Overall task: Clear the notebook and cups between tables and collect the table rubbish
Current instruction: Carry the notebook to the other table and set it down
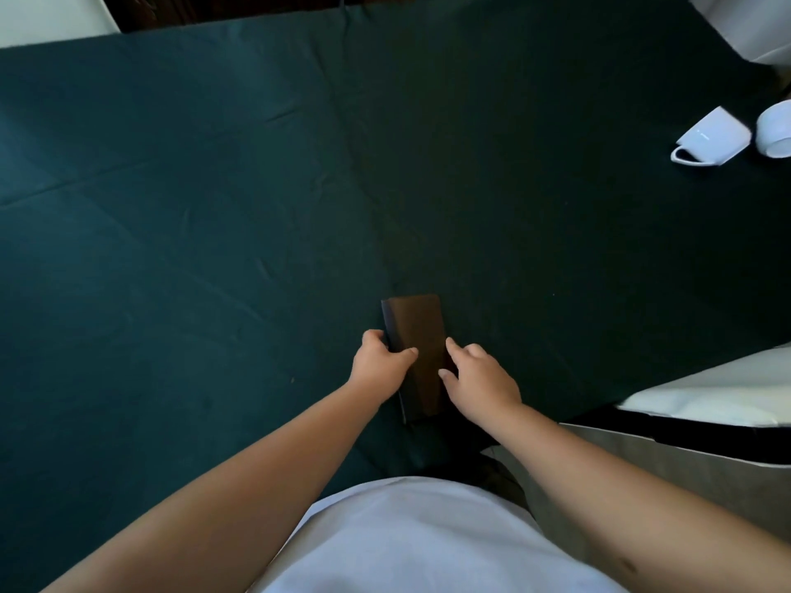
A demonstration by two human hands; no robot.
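Note:
A dark brown notebook lies closed on the dark green tablecloth, near the table's front edge. My left hand grips its left edge, thumb on the cover and fingers curled round the spine side. My right hand rests on the right part of the cover with fingers bent and the index finger stretched forward. A white cup lies upside down at the far right of the table, and a second white cup stands beside it, cut off by the frame edge.
A white-covered chair stands close at the right of the table's front edge. More white chair covers show at the top right and top left. The cloth stretches wide to the left and far side.

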